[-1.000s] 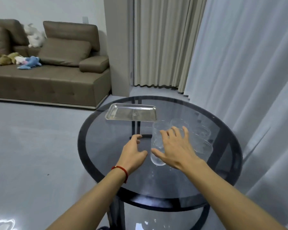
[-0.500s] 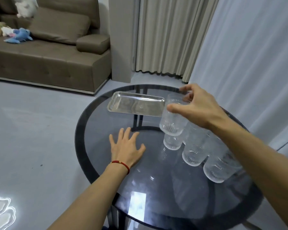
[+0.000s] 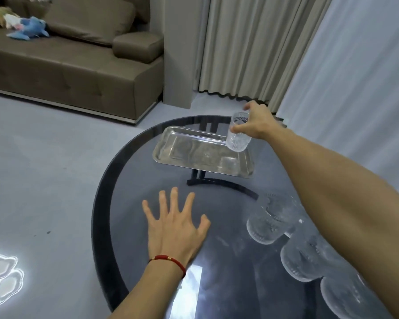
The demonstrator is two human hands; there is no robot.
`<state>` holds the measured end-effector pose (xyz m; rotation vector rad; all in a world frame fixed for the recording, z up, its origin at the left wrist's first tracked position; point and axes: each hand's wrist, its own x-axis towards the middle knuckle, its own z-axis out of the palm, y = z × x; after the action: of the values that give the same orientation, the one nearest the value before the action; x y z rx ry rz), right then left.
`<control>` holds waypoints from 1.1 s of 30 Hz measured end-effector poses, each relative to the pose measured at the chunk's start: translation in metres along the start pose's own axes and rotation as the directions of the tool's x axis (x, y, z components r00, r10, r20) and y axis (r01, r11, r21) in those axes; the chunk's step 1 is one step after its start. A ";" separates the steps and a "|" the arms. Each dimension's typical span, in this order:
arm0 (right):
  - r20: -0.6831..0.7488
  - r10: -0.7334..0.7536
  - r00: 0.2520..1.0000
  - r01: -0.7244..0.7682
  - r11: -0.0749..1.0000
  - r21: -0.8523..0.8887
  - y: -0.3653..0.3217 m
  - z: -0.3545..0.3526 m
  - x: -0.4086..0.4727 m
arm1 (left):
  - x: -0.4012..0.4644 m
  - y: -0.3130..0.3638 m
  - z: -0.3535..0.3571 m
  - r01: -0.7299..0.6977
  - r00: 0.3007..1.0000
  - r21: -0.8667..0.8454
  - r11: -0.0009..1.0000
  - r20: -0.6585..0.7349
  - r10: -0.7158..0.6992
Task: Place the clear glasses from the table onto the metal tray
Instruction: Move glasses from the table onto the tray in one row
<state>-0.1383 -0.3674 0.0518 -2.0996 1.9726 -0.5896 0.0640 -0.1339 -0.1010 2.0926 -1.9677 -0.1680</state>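
Note:
My right hand [image 3: 257, 122] grips a clear ribbed glass [image 3: 238, 137] by its rim, holding it upright just above the far right corner of the metal tray [image 3: 182, 153]. The tray lies bare at the far side of the round dark glass table [image 3: 134, 194]. My left hand [image 3: 174, 229] rests flat on the table top with fingers spread, holding nothing; a red cord sits on its wrist. Three more clear glasses [image 3: 267, 223] stand in a row at the near right, partly hidden under my right forearm.
A brown sofa [image 3: 74, 63] with soft toys stands at the back left. Beige and white curtains [image 3: 286, 47] hang close behind and to the right of the table. Grey floor spreads out to the left.
My right hand lifted one glass from the group and carried it away from me to the tray's far right corner. My left hand stayed flat on the table. The camera tilted down and closer.

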 end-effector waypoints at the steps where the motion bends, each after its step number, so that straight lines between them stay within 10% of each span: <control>1: 0.016 0.001 1.000 -0.001 1.000 -0.017 0.004 0.006 0.008 | 0.001 0.000 0.001 -0.001 1.000 0.005 1.000 -0.004 0.001; 15: 0.171 0.084 0.982 -0.055 0.984 -0.168 0.011 0.024 0.029 | 0.001 0.001 -0.002 -0.008 0.999 0.041 0.999 0.033 0.007; 24: 0.495 -0.071 0.866 0.264 0.905 -0.332 -0.007 -0.058 -0.130 | -0.010 0.010 -0.010 -0.025 0.999 0.128 0.991 0.025 0.023; 33: 0.544 0.027 0.839 0.208 0.907 -0.366 0.002 -0.058 -0.230 | -0.042 0.033 -0.014 -0.123 0.989 0.151 0.981 0.101 0.108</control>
<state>-0.1711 -0.1335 0.0688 -2.2592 1.7626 0.4301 0.0329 -0.0919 -0.0829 2.0908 -2.2170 -0.0911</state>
